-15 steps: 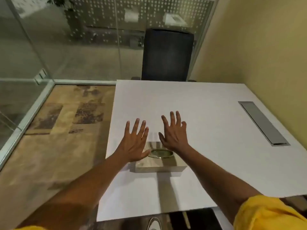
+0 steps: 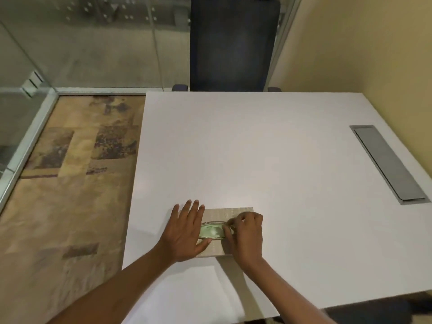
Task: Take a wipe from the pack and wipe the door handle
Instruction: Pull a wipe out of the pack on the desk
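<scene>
Nearest the camera, two bare forearms reach forward over the near edge of a smooth, matte white desk (image 2: 268,141). Both hands meet at the wipe pack (image 2: 218,250), a flat rectangular packet with a pale beige, faintly woven-looking surface, lying flat on the desk close to its near edge. The left hand (image 2: 185,232) lies palm down with its fingers spread and straight, its grip released, pressing flat on the pack's left end, thumb lying along the lower rim of the opening. The right hand (image 2: 246,235) is curled over the pack's right part, thumb and forefinger pinched together at the right end of the oval lid (image 2: 211,231), a glossy, green-tinted, rimmed ellipse in the middle of the pack's top; whether they grasp the lid's edge or a wipe cannot be told.

Farther right, well apart from the pack, a long, narrow brushed-metal cable hatch (image 2: 389,163) sits flush in the desk top. Left of the desk, the floor (image 2: 70,183) is covered with mottled tan carpet patched with darker brown rectangles. Beyond the far edge of the desk stands a chair (image 2: 233,43) with a dark, fabric-like rectangular back, in front of a glass partition (image 2: 93,38) dotted with small white marks. A plain yellow wall (image 2: 362,43) rises on the right.
</scene>
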A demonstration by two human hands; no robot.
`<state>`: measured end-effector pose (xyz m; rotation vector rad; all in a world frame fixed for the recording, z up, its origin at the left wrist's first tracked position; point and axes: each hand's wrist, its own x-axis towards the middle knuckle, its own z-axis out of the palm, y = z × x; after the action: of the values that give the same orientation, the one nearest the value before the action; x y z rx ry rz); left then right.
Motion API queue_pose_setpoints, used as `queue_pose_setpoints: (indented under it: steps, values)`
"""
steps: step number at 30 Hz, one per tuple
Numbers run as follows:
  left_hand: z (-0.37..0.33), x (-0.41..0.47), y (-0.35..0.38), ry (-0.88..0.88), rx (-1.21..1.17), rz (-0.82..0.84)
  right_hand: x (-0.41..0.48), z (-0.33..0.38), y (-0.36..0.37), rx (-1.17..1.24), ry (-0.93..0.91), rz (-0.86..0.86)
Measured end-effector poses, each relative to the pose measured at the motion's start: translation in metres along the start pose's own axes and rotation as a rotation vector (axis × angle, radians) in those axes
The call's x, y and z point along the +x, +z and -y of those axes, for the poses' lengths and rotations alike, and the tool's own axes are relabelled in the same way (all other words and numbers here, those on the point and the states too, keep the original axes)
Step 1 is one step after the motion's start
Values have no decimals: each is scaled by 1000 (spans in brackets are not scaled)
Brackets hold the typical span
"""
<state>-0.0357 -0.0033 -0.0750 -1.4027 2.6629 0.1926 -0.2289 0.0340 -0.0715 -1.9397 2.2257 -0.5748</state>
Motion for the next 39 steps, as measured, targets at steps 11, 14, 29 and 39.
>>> queue_pose_setpoints:
  steps: [11,14,29,39]
  values:
    - [4,2,-4,57,-40,24,11,63,-6,-78,444,405]
    - [6,3,-7,62,-59,16,18,75,-3,-130,507,426]
    - [12,0,-11,58,-164,-78,30,81,13,-125,618,469]
    - [14,2,-5,62,-153,-125,26,73,15,-35,656,399]
